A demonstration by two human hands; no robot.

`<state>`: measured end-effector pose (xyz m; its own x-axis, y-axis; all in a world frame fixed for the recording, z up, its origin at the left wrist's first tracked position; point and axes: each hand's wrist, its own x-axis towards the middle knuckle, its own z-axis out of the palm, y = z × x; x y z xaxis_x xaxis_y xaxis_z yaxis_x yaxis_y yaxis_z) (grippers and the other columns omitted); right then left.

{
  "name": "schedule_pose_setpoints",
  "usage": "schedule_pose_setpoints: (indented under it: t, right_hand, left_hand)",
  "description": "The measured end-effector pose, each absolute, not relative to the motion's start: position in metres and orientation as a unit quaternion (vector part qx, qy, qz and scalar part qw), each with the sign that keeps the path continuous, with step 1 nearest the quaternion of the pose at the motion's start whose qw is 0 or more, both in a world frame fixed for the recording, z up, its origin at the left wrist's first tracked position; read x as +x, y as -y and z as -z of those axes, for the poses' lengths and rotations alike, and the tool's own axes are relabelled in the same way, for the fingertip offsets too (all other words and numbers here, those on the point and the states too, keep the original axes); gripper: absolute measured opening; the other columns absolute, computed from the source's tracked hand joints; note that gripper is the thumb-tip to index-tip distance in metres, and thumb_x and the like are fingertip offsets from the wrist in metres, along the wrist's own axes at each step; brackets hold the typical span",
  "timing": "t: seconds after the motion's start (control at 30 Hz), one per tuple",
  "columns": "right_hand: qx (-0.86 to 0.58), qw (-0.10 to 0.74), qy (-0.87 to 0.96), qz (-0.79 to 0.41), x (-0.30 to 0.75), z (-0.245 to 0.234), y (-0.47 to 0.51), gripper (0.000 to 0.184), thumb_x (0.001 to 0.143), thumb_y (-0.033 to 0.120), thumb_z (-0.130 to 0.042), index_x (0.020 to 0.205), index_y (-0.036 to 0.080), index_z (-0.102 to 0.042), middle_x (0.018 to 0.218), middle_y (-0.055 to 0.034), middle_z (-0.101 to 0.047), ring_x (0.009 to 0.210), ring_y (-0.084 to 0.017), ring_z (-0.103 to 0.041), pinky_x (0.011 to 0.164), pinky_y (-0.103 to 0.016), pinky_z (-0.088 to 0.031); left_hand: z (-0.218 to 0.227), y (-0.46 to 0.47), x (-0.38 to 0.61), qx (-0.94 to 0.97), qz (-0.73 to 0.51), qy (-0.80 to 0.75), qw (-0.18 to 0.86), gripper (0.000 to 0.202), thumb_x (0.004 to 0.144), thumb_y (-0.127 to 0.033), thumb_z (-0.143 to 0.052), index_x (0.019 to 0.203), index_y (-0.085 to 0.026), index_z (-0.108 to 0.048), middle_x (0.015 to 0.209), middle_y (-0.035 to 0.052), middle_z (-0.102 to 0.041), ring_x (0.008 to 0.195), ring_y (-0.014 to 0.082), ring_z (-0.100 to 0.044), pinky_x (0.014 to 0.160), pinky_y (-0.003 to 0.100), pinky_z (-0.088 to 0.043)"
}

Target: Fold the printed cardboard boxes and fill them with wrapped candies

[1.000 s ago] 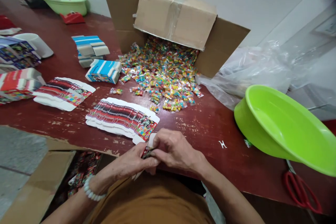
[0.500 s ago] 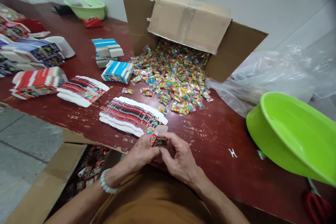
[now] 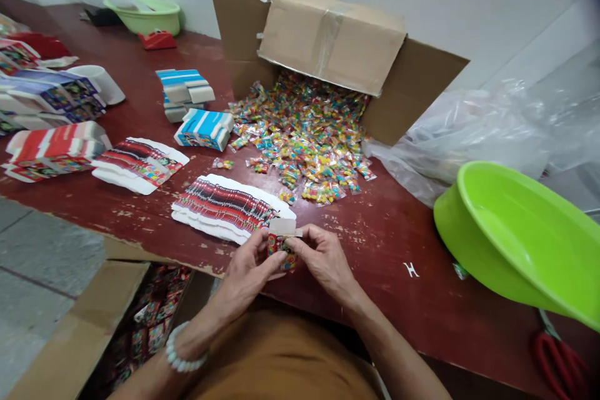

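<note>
Both hands hold one small red printed carton (image 3: pixel 281 244) upright at the near table edge, its white top flap standing open. My left hand (image 3: pixel 248 272) pinches its left side; my right hand (image 3: pixel 325 262) pinches its right side. Just beyond lies a fanned stack of flat red carton blanks (image 3: pixel 225 206). Further back, a heap of small colourful candy packets (image 3: pixel 304 137) spills from a tipped cardboard box (image 3: pixel 328 37).
A lime green basin (image 3: pixel 520 237) leans at the right, with red scissors (image 3: pixel 560 362) near it and clear plastic sheeting (image 3: pixel 469 125) behind. Blue-striped cartons (image 3: pixel 204 128), red ones (image 3: pixel 51 147) and more blanks (image 3: pixel 138 162) lie left. A cardboard box of filled cartons (image 3: pixel 150 325) stands below the table.
The carton in my hands has gone from flat and low at my lap to upright above the table edge, with its top flap open. The view has shifted slightly.
</note>
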<state>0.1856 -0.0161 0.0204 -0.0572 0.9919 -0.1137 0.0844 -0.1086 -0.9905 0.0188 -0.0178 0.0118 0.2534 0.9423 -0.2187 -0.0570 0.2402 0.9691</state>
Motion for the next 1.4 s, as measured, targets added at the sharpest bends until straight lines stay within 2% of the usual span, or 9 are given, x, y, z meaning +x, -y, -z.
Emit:
schedule_pose_setpoints:
  t: [0.17,0.23,0.37,0.57,0.63,0.77,0.97,1.13,1.4]
  right_hand:
    - [-0.525,0.5,0.419,-0.547,0.176,-0.011,0.019,0.055,0.078,0.032,-0.076,0.126,0.022,-0.051,0.08,0.0029,-0.07,0.072,-0.016,-0.066,0.069,-0.027,-0.051]
    - [-0.5,0.527,0.407,-0.554,0.17,-0.005,0.022,0.047,0.08,0.032,-0.075,0.121,0.024,-0.053,0.087,0.0013,-0.071,0.079,-0.016,-0.067,0.073,-0.027,-0.052]
    - [-0.472,0.551,0.422,-0.544,0.166,0.001,0.025,0.025,0.085,0.037,-0.071,0.104,0.022,-0.065,0.097,-0.0016,-0.072,0.087,-0.016,-0.066,0.079,-0.027,-0.052]
    - [-0.494,0.473,0.422,-0.595,0.182,-0.003,0.014,0.035,0.077,0.048,-0.08,0.072,0.016,-0.067,0.069,-0.0003,-0.065,0.065,-0.013,-0.055,0.065,-0.026,-0.046]
    - [-0.49,0.457,0.402,-0.624,0.185,-0.004,0.011,0.036,0.071,0.048,-0.084,0.075,0.016,-0.068,0.07,-0.0008,-0.066,0.065,-0.013,-0.056,0.065,-0.027,-0.047]
    - [-0.465,0.451,0.383,-0.659,0.188,-0.006,0.009,0.045,0.07,0.042,-0.088,0.105,0.02,-0.07,0.079,-0.0001,-0.07,0.071,-0.014,-0.061,0.07,-0.027,-0.049]
    - [-0.457,0.489,0.5,-0.549,0.187,-0.01,0.01,0.023,0.08,0.041,-0.078,0.078,0.019,-0.073,0.076,-0.0019,-0.068,0.07,-0.015,-0.061,0.067,-0.027,-0.048]
    - [-0.464,0.466,0.606,-0.449,0.184,-0.017,0.01,0.021,0.09,0.039,-0.067,0.084,0.021,-0.075,0.08,-0.0034,-0.068,0.069,-0.015,-0.062,0.064,-0.027,-0.048]
    - [-0.518,0.382,0.611,-0.462,0.187,-0.024,0.001,0.016,0.081,0.03,-0.071,0.087,0.017,-0.076,0.079,-0.0044,-0.074,0.067,-0.015,-0.065,0.061,-0.026,-0.047]
  left_hand:
    - [-0.007,0.031,0.023,0.413,-0.47,-0.463,0.627,0.074,0.082,-0.033,-0.077,0.14,-0.027,-0.033,0.112,0.009,-0.075,0.086,0.0209,-0.074,0.077,0.035,-0.062]
    - [-0.006,0.035,0.025,0.412,-0.485,-0.46,0.618,0.069,0.085,-0.033,-0.074,0.141,-0.029,-0.033,0.117,0.0088,-0.072,0.088,0.02,-0.073,0.077,0.034,-0.061]
    - [-0.007,0.036,0.021,0.448,-0.454,-0.477,0.605,0.042,0.089,-0.036,-0.069,0.127,-0.027,-0.052,0.111,0.0052,-0.069,0.091,0.0181,-0.068,0.077,0.028,-0.058]
    - [-0.013,0.032,0.014,0.425,-0.42,-0.459,0.658,0.025,0.092,-0.043,-0.064,0.105,-0.022,-0.061,0.083,-0.0009,-0.065,0.069,0.0116,-0.056,0.062,0.021,-0.048]
    - [-0.014,0.03,0.013,0.43,-0.423,-0.464,0.648,0.024,0.092,-0.043,-0.064,0.102,-0.021,-0.064,0.084,-0.0006,-0.064,0.071,0.0119,-0.055,0.063,0.021,-0.047]
    - [-0.012,0.03,0.013,0.447,-0.42,-0.463,0.639,0.023,0.092,-0.042,-0.064,0.101,-0.021,-0.066,0.093,0.0027,-0.067,0.079,0.014,-0.059,0.069,0.023,-0.049]
    - [-0.016,0.03,0.015,0.325,-0.422,-0.429,0.73,0.057,0.085,-0.05,-0.073,0.127,-0.028,-0.042,0.081,-0.0026,-0.07,0.062,0.0147,-0.066,0.059,0.025,-0.052]
    - [-0.02,0.025,0.019,0.233,-0.294,-0.407,0.833,0.062,0.085,-0.075,-0.051,0.098,-0.015,-0.061,0.071,0.0064,-0.071,0.049,0.0175,-0.067,0.05,0.027,-0.051]
    - [-0.02,0.024,0.029,0.29,-0.341,-0.477,0.756,0.057,0.083,-0.074,-0.055,0.086,-0.017,-0.062,0.059,0.0028,-0.069,0.042,0.0141,-0.061,0.043,0.022,-0.047]
